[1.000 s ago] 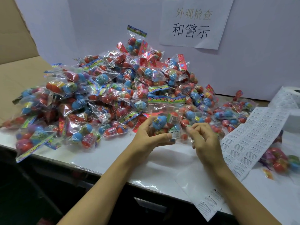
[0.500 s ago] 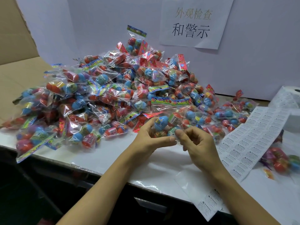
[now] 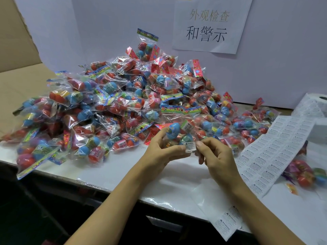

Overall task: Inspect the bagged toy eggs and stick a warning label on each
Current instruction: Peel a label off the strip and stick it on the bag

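Note:
A big heap of clear bags of coloured toy eggs point(image 3: 123, 103) covers the white table point(image 3: 123, 167). My left hand point(image 3: 159, 152) grips one bag of eggs point(image 3: 178, 133) at the heap's front edge, thumb across its lower side. A small white warning label point(image 3: 190, 147) sits on that bag by my left thumb. My right hand point(image 3: 215, 156) is curled beside it, its fingertips touching the label's right edge. A long sheet of warning labels point(image 3: 276, 152) runs diagonally on the right.
A roll of labels point(image 3: 315, 105) stands at the far right. A few bagged eggs point(image 3: 304, 174) lie on the right past the sheet. A paper sign point(image 3: 208, 23) hangs on the white back wall. Backing strip point(image 3: 228, 223) overhangs the table's front edge.
My right hand moved left from the label sheet to the bag. The label now sits flatter on the bag. My left hand tilted the bag slightly upward.

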Motion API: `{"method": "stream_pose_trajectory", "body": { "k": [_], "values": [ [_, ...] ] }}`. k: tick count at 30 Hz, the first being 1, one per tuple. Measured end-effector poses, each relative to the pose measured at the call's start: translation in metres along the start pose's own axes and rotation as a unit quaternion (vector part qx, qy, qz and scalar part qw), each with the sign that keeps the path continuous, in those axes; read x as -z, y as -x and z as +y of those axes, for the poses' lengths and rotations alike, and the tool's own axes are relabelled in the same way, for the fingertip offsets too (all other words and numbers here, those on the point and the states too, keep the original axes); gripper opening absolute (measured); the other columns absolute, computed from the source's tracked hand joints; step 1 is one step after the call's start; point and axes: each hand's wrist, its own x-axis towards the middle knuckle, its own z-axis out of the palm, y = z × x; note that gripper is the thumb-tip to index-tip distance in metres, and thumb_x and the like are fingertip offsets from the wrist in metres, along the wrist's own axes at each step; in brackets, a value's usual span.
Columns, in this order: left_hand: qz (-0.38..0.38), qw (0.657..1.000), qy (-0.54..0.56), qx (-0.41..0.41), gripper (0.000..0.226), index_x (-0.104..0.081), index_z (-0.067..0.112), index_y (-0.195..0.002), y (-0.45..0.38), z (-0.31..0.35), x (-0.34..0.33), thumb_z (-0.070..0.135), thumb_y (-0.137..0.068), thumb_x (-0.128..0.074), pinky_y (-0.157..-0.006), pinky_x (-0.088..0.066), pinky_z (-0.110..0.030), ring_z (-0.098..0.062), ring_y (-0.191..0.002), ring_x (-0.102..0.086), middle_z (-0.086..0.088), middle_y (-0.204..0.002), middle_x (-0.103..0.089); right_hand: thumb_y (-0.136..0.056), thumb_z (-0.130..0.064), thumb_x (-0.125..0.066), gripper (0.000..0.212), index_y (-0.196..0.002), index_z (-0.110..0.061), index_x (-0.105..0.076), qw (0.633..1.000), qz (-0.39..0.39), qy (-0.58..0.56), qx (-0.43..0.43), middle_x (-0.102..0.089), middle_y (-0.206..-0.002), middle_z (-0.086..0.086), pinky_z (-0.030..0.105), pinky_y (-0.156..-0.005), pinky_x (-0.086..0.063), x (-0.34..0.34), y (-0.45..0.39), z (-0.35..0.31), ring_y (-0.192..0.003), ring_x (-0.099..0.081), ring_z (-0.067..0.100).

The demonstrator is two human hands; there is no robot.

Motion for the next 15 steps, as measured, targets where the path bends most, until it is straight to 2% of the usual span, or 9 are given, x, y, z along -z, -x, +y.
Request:
{"method": "stream_pose_trajectory", "body": {
  "k": [2, 5, 10, 13, 15],
  "values": [
    [0.017, 1.000, 0.014, -0.002, 0.050, -0.061, 0.018, -0.123, -0.0001, 0.0014, -0.0005, 0.004, -0.079, -0.080, -0.084, -0.060, -0.037, -0.036, -0.103, -0.072, -0.016, -0.114, -0.072, -0.092, -0.041, -0.060, 0.034, -0.078, -0.010, -0.064, 1.000, -0.002, -0.016, -0.015, -0.059, -0.059, 0.003, 0.020, -0.056, -0.042, 0.0002, -0.0003, -0.0015, -0.054, -0.053, 0.011],
    [0.021, 1.000, 0.009, -0.006, 0.037, -0.065, 0.019, -0.115, 0.0002, 0.0020, 0.0000, 0.004, -0.083, -0.077, -0.082, -0.060, -0.037, -0.033, -0.099, -0.073, -0.015, -0.107, -0.074, -0.088, -0.056, -0.065, 0.046, -0.079, -0.010, -0.067, 0.999, -0.033, 0.006, -0.027, -0.064, -0.063, 0.001, 0.019, -0.057, -0.044, -0.0010, -0.0002, -0.0025, -0.056, -0.056, 0.011],
    [0.062, 0.996, -0.059, -0.021, 0.034, -0.068, 0.010, -0.108, -0.0007, 0.0016, -0.0012, 0.007, -0.076, -0.077, -0.080, -0.055, -0.037, -0.025, -0.086, -0.069, -0.010, -0.092, -0.073, -0.085, -0.046, -0.065, 0.038, -0.079, -0.009, -0.067, 0.997, -0.071, 0.008, -0.010, -0.065, -0.069, 0.003, 0.024, -0.059, -0.048, -0.0040, 0.0012, -0.0043, -0.059, -0.058, 0.012],
    [0.075, 0.995, -0.068, -0.017, 0.034, -0.069, 0.009, -0.104, -0.0012, 0.0009, -0.0003, 0.011, -0.072, -0.080, -0.081, -0.049, -0.045, -0.028, -0.086, -0.067, -0.012, -0.091, -0.072, -0.086, -0.045, -0.065, 0.036, -0.079, -0.010, -0.068, 0.997, -0.076, 0.008, -0.015, -0.067, -0.071, 0.005, 0.025, -0.060, -0.049, -0.0029, 0.0010, -0.0046, -0.060, -0.059, 0.014],
    [0.073, 0.995, -0.063, -0.012, 0.037, -0.067, 0.007, -0.106, -0.0014, 0.0005, 0.0004, 0.009, -0.072, -0.079, -0.078, -0.055, -0.042, -0.029, -0.085, -0.070, -0.012, -0.092, -0.073, -0.086, -0.044, -0.065, 0.034, -0.081, -0.011, -0.069, 0.997, -0.078, 0.014, -0.020, -0.068, -0.071, 0.004, 0.026, -0.061, -0.050, -0.0035, 0.0013, -0.0042, -0.060, -0.060, 0.014]
  ]
}}
